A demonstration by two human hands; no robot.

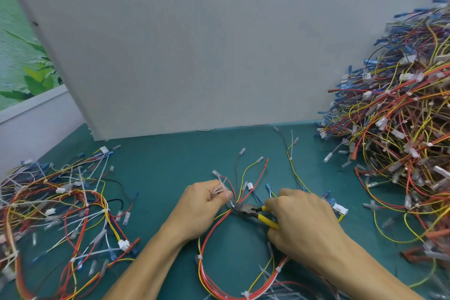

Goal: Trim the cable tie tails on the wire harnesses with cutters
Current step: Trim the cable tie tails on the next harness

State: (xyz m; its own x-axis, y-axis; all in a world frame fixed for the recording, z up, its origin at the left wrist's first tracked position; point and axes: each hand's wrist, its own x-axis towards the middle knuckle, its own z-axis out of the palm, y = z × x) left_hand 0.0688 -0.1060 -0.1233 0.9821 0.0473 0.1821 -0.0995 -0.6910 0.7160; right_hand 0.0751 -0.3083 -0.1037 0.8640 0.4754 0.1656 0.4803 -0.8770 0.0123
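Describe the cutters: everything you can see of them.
The cutters have a dark metal head and two yellow-sleeved handles, slightly spread. They sit low over the teal table, head pointing left. The right hand grips the handles, hiding their ends. The tips meet the wire harness beside the left hand, which pinches white cable tie tails. Whether they are biting is unclear.

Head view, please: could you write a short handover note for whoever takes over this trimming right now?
Left hand grips the harness at its fan-out, white tie tails bunched in its fingers.
Right hand holds the yellow-handled cutters, nose at the bundle beside the left thumb.
That cut looks pending.
Left pile shows long tails, likely untrimmed; right heap looks short-tied.
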